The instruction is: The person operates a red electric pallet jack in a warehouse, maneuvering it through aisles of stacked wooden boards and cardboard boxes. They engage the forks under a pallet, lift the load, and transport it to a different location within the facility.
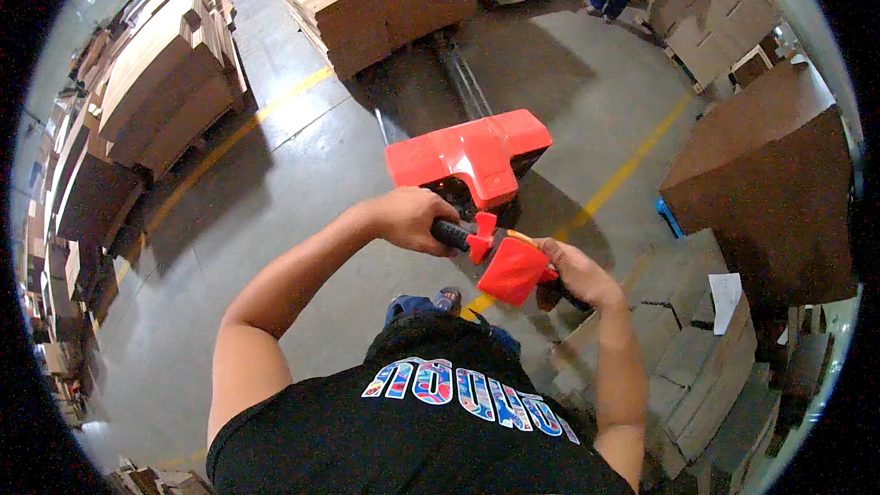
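Cardboard stack (pixel 403 14) ahead of red pallet truck (pixel 458 151).

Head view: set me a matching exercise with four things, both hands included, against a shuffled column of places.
Things
1. Person's left hand
2. Person's right hand
3. Wide glossy red machine cover
4. Flat white sheet of paper

Places
A. At the right end of the red-and-black control handle
B. By the brown flattened cardboard, toward the picture's right
C. Around the black ribbed grip at the handle's left end
D. Just beyond the handle, ahead of the person

Pairs: 1-C; 2-A; 3-D; 4-B
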Demonstrator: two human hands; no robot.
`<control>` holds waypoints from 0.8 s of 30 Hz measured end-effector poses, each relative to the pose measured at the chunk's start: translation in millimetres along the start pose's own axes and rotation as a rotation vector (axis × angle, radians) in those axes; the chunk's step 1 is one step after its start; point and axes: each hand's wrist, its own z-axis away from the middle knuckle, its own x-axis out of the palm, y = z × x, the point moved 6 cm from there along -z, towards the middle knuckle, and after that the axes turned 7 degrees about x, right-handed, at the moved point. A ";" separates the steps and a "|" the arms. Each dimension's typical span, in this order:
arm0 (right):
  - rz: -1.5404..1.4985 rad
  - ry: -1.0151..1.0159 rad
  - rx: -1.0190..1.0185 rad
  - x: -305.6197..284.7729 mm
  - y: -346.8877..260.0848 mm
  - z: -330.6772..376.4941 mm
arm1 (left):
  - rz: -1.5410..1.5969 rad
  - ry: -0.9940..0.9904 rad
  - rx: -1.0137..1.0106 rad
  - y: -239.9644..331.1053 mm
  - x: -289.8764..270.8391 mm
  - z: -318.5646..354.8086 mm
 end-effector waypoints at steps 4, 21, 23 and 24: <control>0.091 0.096 0.028 -22.4 -7.3 12.0 | 0.059 0.020 0.003 5.3 5.9 -21.0; 0.559 0.357 -0.150 -75.9 10.6 31.6 | 0.413 -0.022 -0.153 26.0 82.1 -21.7; 0.501 0.345 -0.080 -62.7 10.8 8.7 | 0.355 0.038 -0.184 6.0 57.4 -17.1; 0.426 0.340 -0.016 -52.9 13.1 -3.8 | 0.384 0.048 -0.194 -6.3 49.6 -13.7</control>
